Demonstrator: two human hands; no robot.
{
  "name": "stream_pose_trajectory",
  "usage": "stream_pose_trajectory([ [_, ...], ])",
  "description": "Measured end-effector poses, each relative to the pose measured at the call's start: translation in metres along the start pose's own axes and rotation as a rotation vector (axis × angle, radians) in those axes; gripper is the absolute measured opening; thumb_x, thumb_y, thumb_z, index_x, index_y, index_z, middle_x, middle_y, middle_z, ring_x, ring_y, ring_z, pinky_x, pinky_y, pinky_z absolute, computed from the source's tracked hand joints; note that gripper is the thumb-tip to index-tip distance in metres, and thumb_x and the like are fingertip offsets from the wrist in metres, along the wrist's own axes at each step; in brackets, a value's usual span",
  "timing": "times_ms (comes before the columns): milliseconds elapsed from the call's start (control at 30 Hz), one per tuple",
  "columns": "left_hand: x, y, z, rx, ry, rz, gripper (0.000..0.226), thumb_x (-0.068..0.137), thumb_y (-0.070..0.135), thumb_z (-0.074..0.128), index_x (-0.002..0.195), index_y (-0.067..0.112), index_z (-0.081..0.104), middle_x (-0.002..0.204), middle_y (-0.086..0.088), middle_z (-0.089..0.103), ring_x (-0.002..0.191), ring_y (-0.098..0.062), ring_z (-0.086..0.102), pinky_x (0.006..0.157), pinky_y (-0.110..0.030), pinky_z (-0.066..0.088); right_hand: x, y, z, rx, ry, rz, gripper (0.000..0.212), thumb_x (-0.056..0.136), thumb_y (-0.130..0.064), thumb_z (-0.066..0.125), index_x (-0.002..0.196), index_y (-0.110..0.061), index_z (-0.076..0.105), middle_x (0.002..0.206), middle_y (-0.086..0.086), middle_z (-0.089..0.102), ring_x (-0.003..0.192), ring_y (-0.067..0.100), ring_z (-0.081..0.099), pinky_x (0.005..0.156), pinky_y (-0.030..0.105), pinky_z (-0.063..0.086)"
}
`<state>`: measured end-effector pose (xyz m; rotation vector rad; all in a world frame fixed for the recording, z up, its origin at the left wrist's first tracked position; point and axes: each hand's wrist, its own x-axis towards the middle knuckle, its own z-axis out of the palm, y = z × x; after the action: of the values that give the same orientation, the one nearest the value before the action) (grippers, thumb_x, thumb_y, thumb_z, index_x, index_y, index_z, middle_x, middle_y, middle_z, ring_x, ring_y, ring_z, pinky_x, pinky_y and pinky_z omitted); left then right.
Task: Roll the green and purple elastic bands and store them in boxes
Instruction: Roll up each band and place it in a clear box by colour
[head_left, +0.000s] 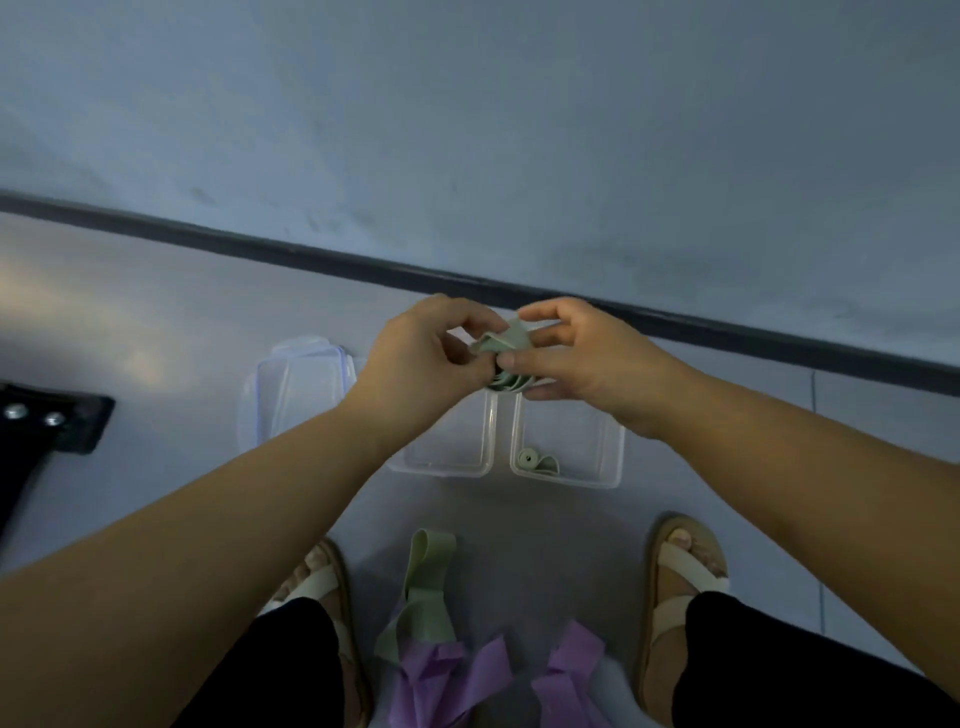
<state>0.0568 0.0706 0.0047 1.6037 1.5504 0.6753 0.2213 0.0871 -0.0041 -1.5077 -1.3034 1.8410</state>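
A pale green elastic band (503, 349) is pinched between my left hand (423, 353) and my right hand (582, 353), partly coiled, above two clear plastic boxes. The left box (448, 467) shows nothing inside. In the right box (613, 475) lies a rolled green band (537, 461). On the floor between my feet lies a loose green band (427, 587). Purple bands (467, 675) are piled below it.
A clear lid with blue clips (296, 389) lies left of the boxes. A black metal bracket (47, 426) sits at the far left. A dark skirting strip (363, 262) marks the wall. My sandalled feet (685, 571) flank the bands.
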Motion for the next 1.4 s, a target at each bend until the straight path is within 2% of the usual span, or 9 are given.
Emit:
stream_pose_trajectory([
  [133,-0.038,0.04,-0.018,-0.378,0.098,-0.143,0.03,0.078,0.007,0.07,0.1,0.025,0.06,0.09,0.009,0.065,0.076,-0.009,0.066,0.071,-0.021,0.056,-0.059,-0.035,0.014,0.051,0.124,-0.101,0.05,0.076,-0.019,0.075,0.12,-0.023,0.051,0.114,-0.002,0.06,0.096,0.014,0.065,0.076,0.027,0.058],
  [300,-0.072,0.067,-0.026,-0.766,-0.04,-0.24,0.013,0.086,0.014,0.062,0.097,0.008,0.065,0.096,-0.011,0.071,0.093,-0.023,0.068,0.084,-0.035,0.056,-0.116,-0.055,0.027,0.249,0.218,-0.18,0.052,0.067,-0.023,0.075,0.115,-0.026,0.055,0.112,-0.004,0.066,0.093,0.014,0.069,0.078,0.029,0.057],
  [600,-0.076,0.063,-0.041,-0.701,-0.067,-0.145,0.021,0.074,0.019,0.07,0.092,0.009,0.066,0.093,-0.01,0.072,0.089,-0.024,0.07,0.081,-0.036,0.057,-0.116,-0.054,0.042,0.43,0.192,-0.172,0.058,0.062,-0.019,0.067,0.119,-0.015,0.056,0.103,0.001,0.072,0.095,0.016,0.069,0.08,0.031,0.057],
  [700,-0.067,0.062,-0.049,-0.75,-0.114,-0.175,0.039,0.058,0.024,0.072,0.092,0.008,0.065,0.09,-0.009,0.073,0.087,-0.022,0.071,0.079,-0.031,0.057,-0.105,-0.06,0.035,0.365,0.181,-0.181,0.059,0.061,-0.024,0.068,0.119,-0.016,0.057,0.101,0.0,0.073,0.094,0.016,0.068,0.082,0.032,0.053],
  [900,-0.051,0.057,-0.057,-0.904,-0.174,-0.271,0.039,0.055,0.017,0.071,0.091,0.006,0.06,0.091,-0.013,0.073,0.091,-0.025,0.07,0.08,-0.031,0.058,-0.089,-0.063,0.023,0.403,0.156,-0.196,0.057,0.062,-0.025,0.067,0.118,-0.017,0.057,0.102,0.004,0.072,0.093,0.019,0.068,0.073,0.027,0.058],
  [1000,-0.046,0.053,-0.054,-0.872,-0.142,-0.291,0.042,0.053,0.018,0.071,0.093,0.008,0.059,0.09,-0.011,0.073,0.09,-0.025,0.07,0.079,-0.031,0.058,-0.084,-0.059,0.021,0.335,0.222,-0.181,0.061,0.058,-0.029,0.068,0.118,-0.026,0.054,0.113,0.002,0.066,0.099,0.018,0.065,0.082,0.031,0.055],
  [1167,-0.039,0.047,-0.057,-0.8,-0.099,-0.281,0.047,0.051,0.024,0.071,0.094,0.009,0.06,0.088,-0.008,0.074,0.086,-0.022,0.07,0.077,-0.03,0.058,-0.083,-0.056,0.016,-0.154,0.335,-0.264,0.048,0.075,-0.034,0.07,0.108,-0.056,0.042,0.128,-0.021,0.04,0.117,0.002,0.04,0.095,0.025,0.036],
  [1267,-0.038,0.045,-0.056,-0.752,-0.135,-0.303,0.047,0.054,0.03,0.07,0.096,0.01,0.063,0.095,-0.011,0.072,0.091,-0.027,0.068,0.082,-0.036,0.054,-0.083,-0.059,0.017,-0.312,0.29,-0.376,0.031,0.075,-0.042,0.064,0.1,-0.055,0.05,0.108,-0.038,0.05,0.103,-0.018,0.046,0.088,0.009,0.035],
  [1400,-0.038,0.046,-0.049,-1.019,-0.223,-0.383,0.045,0.075,0.025,0.063,0.112,-0.001,0.06,0.101,-0.018,0.064,0.086,-0.026,0.061,0.074,-0.035,0.054,-0.077,-0.056,0.025,-0.444,0.233,-0.478,0.04,0.076,-0.026,0.073,0.101,-0.049,0.052,0.105,-0.025,0.058,0.1,-0.012,0.053,0.084,0.004,0.042],
])
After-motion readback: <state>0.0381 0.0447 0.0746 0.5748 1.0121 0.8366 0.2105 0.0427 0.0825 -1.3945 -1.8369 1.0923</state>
